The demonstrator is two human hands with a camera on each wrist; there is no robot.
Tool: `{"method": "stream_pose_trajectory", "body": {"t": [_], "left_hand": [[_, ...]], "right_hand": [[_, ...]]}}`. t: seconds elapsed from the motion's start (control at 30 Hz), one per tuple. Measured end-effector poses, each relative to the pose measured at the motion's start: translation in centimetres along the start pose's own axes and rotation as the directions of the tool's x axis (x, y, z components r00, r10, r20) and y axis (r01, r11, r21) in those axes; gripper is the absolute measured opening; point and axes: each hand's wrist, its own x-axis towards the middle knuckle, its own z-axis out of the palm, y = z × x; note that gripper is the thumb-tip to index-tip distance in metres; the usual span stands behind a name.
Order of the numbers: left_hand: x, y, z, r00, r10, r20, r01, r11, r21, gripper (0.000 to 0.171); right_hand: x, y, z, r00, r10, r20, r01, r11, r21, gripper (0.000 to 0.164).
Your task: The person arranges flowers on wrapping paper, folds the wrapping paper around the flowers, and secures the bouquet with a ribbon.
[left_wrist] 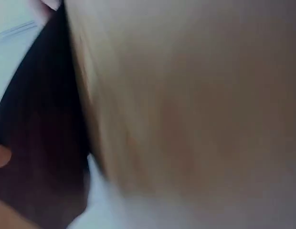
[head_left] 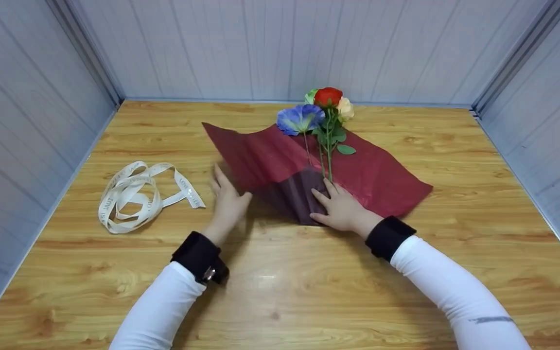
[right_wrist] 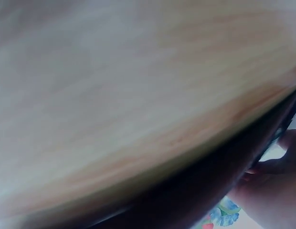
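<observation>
Dark red wrapping paper (head_left: 372, 170) lies on the table, its lower part folded up as a dark purple flap (head_left: 280, 197). On it rest several flower stems: a blue flower (head_left: 301, 119), a red rose (head_left: 328, 96), a cream flower (head_left: 345, 109) and a pale green one (head_left: 310, 96) partly hidden behind. My right hand (head_left: 342, 208) presses the flap over the stems with spread fingers. Beside the paper's left edge is my left hand (head_left: 229, 204), fingers extended and slightly blurred, holding nothing that I can see. The left wrist view shows a thumb tip (left_wrist: 2, 156) against the dark paper.
A loosely coiled white ribbon (head_left: 131, 199) with printed lettering lies left of the paper, its cut end pointing towards my left hand. Grey panel walls (head_left: 280, 48) enclose the wooden table (head_left: 280, 291) at the back and both sides.
</observation>
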Motion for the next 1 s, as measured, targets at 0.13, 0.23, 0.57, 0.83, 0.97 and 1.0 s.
{"method": "stream_pose_trajectory", "body": {"t": [0.13,0.23,0.57,0.83,0.97,1.0], "left_hand": [[-0.8,-0.7,1.4,0.952,-0.175,0.251,0.277,0.842,-0.462,0.029],[-1.5,-0.8,2.9,0.916,-0.168,0.364,0.378,0.663,-0.647,0.019],[-2.4,0.1,7.3,0.9,-0.223,0.375,0.436,0.454,-0.777,0.05],[-3.0,1.4,9.8,0.891,-0.364,0.272,0.426,0.461,-0.778,0.066],[-3.2,1.4,10.0,0.9,-0.369,0.234,0.382,0.404,-0.831,0.061],[-3.3,1.5,10.0,0.905,-0.358,0.231,0.373,0.401,-0.837,0.061]], "right_hand": [[0.1,0.0,-0.1,1.0,-0.008,0.006,0.008,1.0,0.003,0.069],[0.0,0.0,-0.1,1.0,-0.007,0.004,0.007,1.0,-0.003,0.069],[-0.1,0.1,0.1,1.0,0.002,-0.019,-0.002,1.0,-0.01,0.068],[-0.1,0.1,0.1,0.999,0.027,-0.019,-0.027,0.999,-0.023,0.069],[-0.1,0.0,0.1,1.0,0.02,-0.005,-0.02,1.0,-0.022,0.07],[-0.1,0.0,0.1,1.0,0.02,-0.003,-0.02,1.0,-0.021,0.07]]}}
